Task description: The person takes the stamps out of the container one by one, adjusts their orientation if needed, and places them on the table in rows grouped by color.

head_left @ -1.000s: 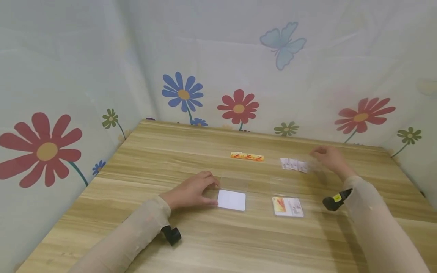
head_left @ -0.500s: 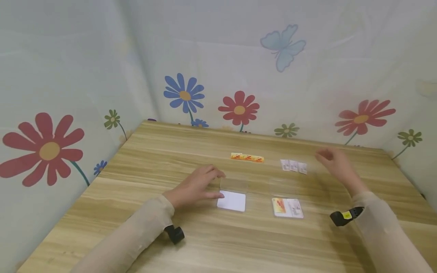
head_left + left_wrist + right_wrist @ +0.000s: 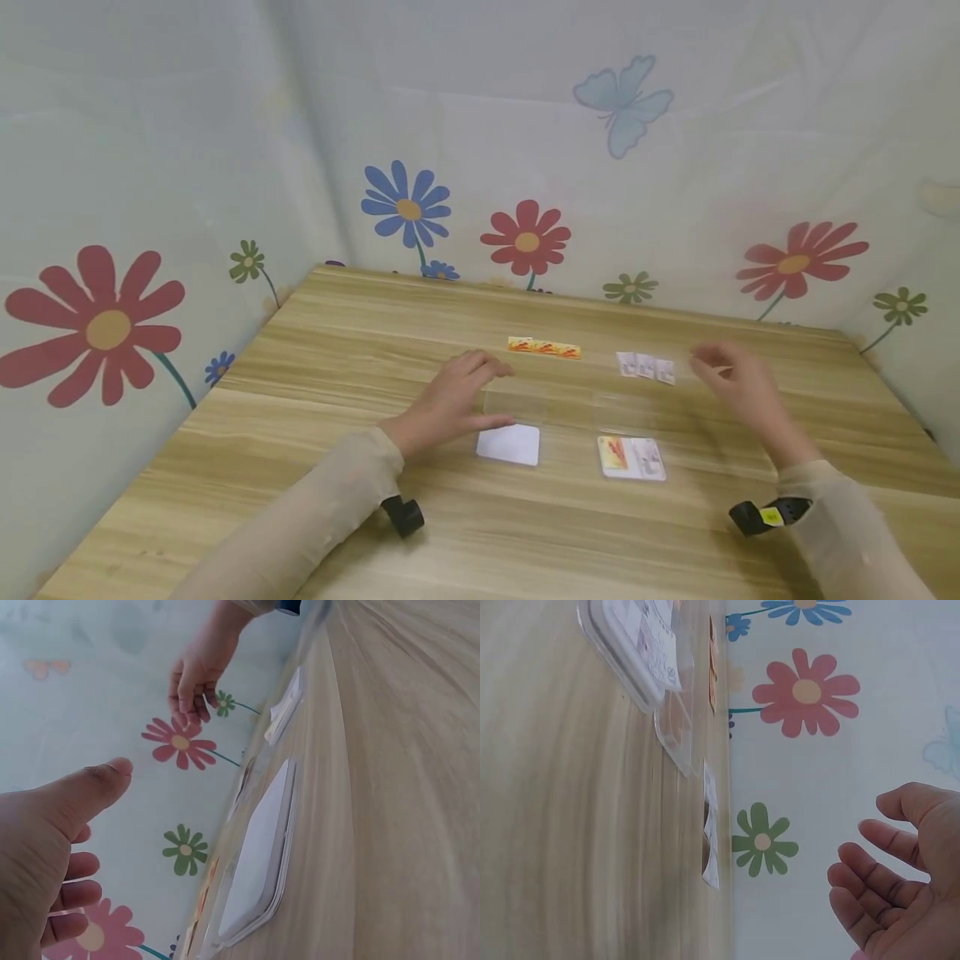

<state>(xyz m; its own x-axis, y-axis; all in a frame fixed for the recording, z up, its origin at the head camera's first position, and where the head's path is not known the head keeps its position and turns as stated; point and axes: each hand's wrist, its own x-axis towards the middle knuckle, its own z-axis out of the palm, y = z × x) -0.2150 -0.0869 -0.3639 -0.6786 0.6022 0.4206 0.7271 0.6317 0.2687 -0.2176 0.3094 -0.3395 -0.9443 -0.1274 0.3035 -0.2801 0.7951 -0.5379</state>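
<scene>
My left hand (image 3: 450,400) hovers over the left clear case, its fingers relaxed and holding nothing. In that case a white card stack (image 3: 508,445) lies face up, and its transparent lid (image 3: 517,404) is folded back flat. Off to the right my right hand (image 3: 738,383) hangs above the table with loosely bent fingers; the right wrist view shows its palm (image 3: 922,900) bare. Nearest to it is an overlapping row of pale printed slips (image 3: 645,367). A second card stack (image 3: 632,458), bearing an orange-yellow slip and a pale slip, sits in the other case, also with its lid (image 3: 626,412) back.
A row of orange-yellow printed slips (image 3: 544,347) lies toward the back of the wood-grain table (image 3: 375,333). Behind the table hangs a white curtain (image 3: 465,125) with printed flowers and a butterfly.
My left hand has shifted right and a little farther away, from the case's left edge to above it. My right hand has drifted slightly right and nearer. The slips and cases stay put.
</scene>
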